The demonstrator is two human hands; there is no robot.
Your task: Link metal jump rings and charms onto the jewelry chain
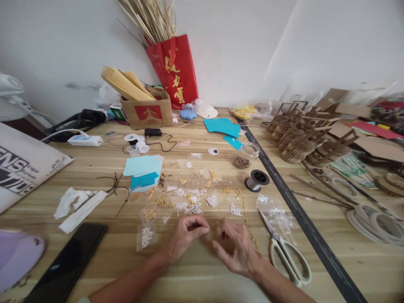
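Observation:
My left hand (189,234) is closed in a pinch above the table, thumb against forefinger. Something tiny shows at its fingertips, too small to name. Just to its right, my right hand (236,245) has its thumb apart from its bent fingers, and I see nothing held in it. Beyond both hands lie silver beads (195,208), gold beads (163,201) and other small findings in piles and clear bags. A bag of silver rings (146,237) is left of my left hand. Beside my right hand run a gold chain (247,219) and white-handled scissors (289,261).
A wire spool (257,180) stands right of the beads, near a dark strip (293,212) crossing the table. Woven baskets (303,130) crowd the right back. A phone (67,263) lies front left. A cardboard box (150,111) and a red bag (175,71) stand behind.

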